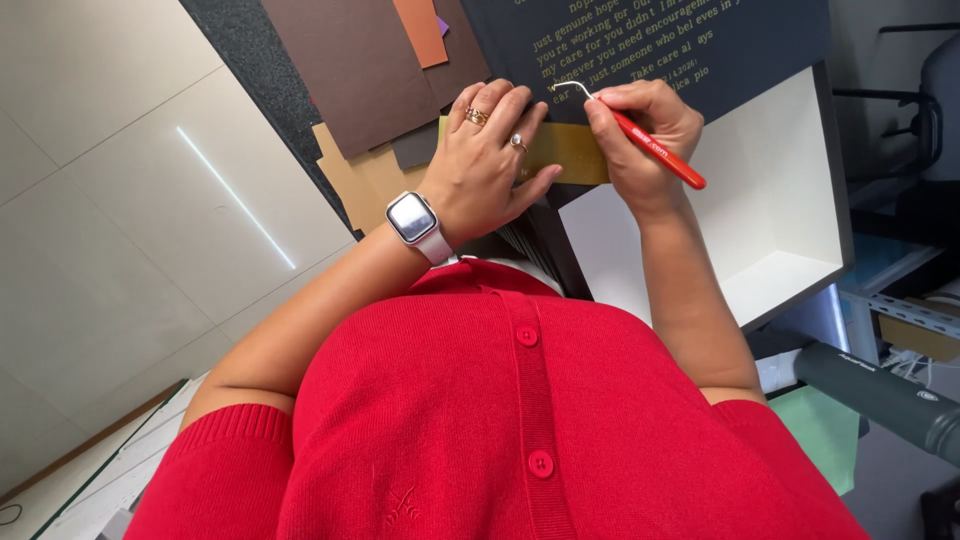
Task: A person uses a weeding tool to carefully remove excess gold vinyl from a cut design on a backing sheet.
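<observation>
— What's in your right hand [645,125]?

— A red-handled weeding hook [640,135]. My fingers are closed tight around the handle like a pen, and its bent metal tip sits at about eleven o'clock from my knuckles, on the lower edge of the dark sheet with gold lettering [720,50]. Whether the tip is under a letter or only resting there, I can't make out.

— And the left hand [490,160]?

— Flat, fingers spread and pressing down on the gold strip [570,152] just below that dark sheet. It grips nothing. My palm covers the strip's left end, so I can't see how far it runs.

— What lies around them?

— At ten to twelve o'clock from my left hand, a brown card [350,70] with an orange piece [420,30] over it, both cut off by the top edge. A tan card [360,185] pokes out at nine o'clock, partly under my wrist and the white watch [415,220]. At four o'clock from my right hand is a white open box [790,190]. My red cardigan [530,420] hides the near edge of the work surface, and a dark handled object [880,395] at the far right is cut off.
</observation>
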